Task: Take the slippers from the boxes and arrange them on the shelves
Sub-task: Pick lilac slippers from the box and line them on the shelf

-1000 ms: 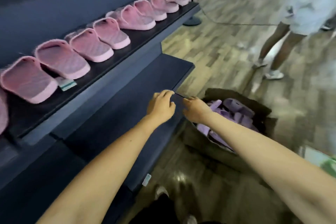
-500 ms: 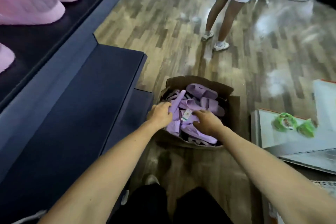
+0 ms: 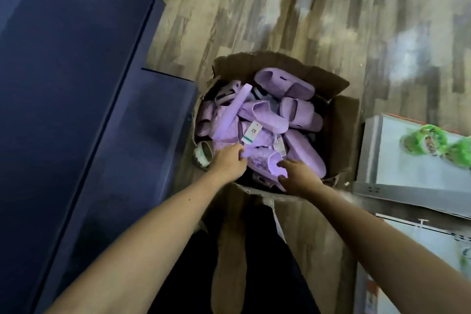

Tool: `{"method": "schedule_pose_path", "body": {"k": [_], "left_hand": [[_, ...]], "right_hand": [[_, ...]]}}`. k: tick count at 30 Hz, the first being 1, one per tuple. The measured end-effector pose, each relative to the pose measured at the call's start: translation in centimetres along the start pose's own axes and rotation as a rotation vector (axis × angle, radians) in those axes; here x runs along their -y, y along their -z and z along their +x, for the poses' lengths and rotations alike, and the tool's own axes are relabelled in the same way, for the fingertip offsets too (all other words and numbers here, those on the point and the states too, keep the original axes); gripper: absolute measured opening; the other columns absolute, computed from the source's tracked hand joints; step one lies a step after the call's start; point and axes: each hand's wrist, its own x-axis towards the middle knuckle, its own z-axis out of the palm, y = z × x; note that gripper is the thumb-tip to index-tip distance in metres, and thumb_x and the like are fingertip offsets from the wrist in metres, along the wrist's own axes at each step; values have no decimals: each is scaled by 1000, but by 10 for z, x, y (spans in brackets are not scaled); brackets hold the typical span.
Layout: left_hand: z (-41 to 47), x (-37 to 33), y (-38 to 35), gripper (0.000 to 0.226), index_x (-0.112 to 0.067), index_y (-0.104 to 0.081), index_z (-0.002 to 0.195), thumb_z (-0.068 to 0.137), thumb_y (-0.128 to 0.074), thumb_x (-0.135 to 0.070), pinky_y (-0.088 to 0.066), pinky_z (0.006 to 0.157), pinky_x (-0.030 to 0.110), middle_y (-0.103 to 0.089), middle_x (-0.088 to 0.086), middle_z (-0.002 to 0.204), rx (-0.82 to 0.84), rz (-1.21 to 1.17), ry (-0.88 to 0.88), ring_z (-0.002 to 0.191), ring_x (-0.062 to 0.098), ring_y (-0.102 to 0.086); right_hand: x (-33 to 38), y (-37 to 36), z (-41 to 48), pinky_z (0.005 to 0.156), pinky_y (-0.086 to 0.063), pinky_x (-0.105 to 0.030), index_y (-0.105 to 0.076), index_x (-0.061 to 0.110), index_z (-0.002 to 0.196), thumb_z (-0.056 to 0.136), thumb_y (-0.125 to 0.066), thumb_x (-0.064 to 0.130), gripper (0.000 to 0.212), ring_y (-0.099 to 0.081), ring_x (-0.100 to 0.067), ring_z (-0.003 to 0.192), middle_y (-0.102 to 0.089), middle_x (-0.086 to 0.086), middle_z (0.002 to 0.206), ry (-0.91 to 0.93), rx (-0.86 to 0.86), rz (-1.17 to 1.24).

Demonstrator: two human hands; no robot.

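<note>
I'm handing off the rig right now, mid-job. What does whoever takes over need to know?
Left hand: grips the nearest purple slipper at its left edge, inside the cardboard box.
Right hand: fingers and thumb curled round the same slipper's right end.
Pile of purple slippers: in the box; the gripped one is not yet lifted out.
Dark blue shelf: left of the box, no purple slippers on the part in view.
Left to do: lift this one out, set it on the shelf, repeat.

Open brown cardboard box [image 3: 341, 115] at frame centre, heaped with jumbled lilac slippers [image 3: 265, 117]; dark blue shelves [image 3: 76, 84] fill the left.
</note>
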Motion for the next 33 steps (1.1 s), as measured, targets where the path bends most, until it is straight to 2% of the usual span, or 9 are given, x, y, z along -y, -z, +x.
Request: {"method": "schedule_pose_path", "body": {"k": [6, 13, 16, 18, 20, 23, 26, 29, 33], "left_hand": [[68, 1, -64, 38, -9, -50, 127, 92, -51, -22, -37, 94, 29, -54, 12, 129, 39, -132, 160, 119, 29, -48], [117, 17, -125, 76, -6, -39, 136, 77, -70, -43, -36, 96, 30, -52, 14, 131, -10, -178, 269, 123, 31, -46], [122, 23, -144, 99, -11, -21, 145, 71, -71, -53, -27, 109, 32, -31, 10, 149, 23, -81, 308, 137, 28, -28], [121, 26, -155, 106, -16, -7, 149, 71, -69, -54, -23, 112, 32, -16, 4, 155, 55, -37, 349, 140, 26, -17], [120, 26, -161, 107, -19, -1, 149, 72, -69, -51, -22, 111, 33, -10, 2, 156, 45, -48, 382, 140, 25, -14], [119, 24, -163, 102, -17, -3, 149, 75, -67, -47, -22, 111, 32, -14, 5, 154, -8, -79, 387, 140, 24, -15], [117, 22, -162, 96, -11, -9, 148, 76, -66, -40, -17, 111, 27, -23, 9, 149, -85, -149, 375, 137, 25, -18], [109, 24, -160, 96, -7, -9, 148, 75, -67, -32, -15, 110, 24, -22, 9, 149, -154, -214, 375, 138, 24, -16], [86, 21, -153, 91, -4, -20, 144, 70, -69, -24, -21, 107, 26, -31, 10, 141, -283, -260, 368, 133, 25, -23]], "right_hand": [[-43, -11, 76, 94, -40, -36, -44, 14, 134, 89, -46, 16, 45, -43, -32, 121, -47, -9, 136, 47, 63, 5], [-47, 4, 173, 98, -31, -37, -46, 6, 133, 87, -52, 8, 47, -44, -38, 119, -46, -16, 135, 164, -182, 145], [-41, 6, 207, 104, -27, -36, -45, 10, 135, 90, -54, 21, 47, -36, -35, 128, -42, -12, 141, 164, -169, 129], [-38, 5, 224, 110, -23, -44, -35, 20, 141, 89, -55, 37, 58, -19, -38, 137, -26, -3, 151, 104, -38, 48], [-36, 5, 234, 111, -18, -54, -21, 28, 145, 88, -52, 48, 68, -3, -43, 140, -10, 1, 157, 70, 90, -68], [-33, 5, 239, 109, -19, -56, -14, 35, 146, 92, -43, 52, 64, 1, -45, 139, -4, 3, 158, 40, 118, -142], [-33, 10, 239, 108, -16, -58, -14, 43, 144, 95, -36, 48, 54, 2, -41, 141, -2, 4, 158, -31, 146, -85], [-32, 17, 233, 106, -16, -64, -12, 39, 146, 101, -30, 36, 49, 5, -30, 145, 2, 7, 158, 58, 220, -131], [-31, 18, 213, 108, -23, -47, -23, 34, 144, 88, -45, 58, 65, -24, -39, 135, -25, -22, 145, -59, 44, 27]]}}
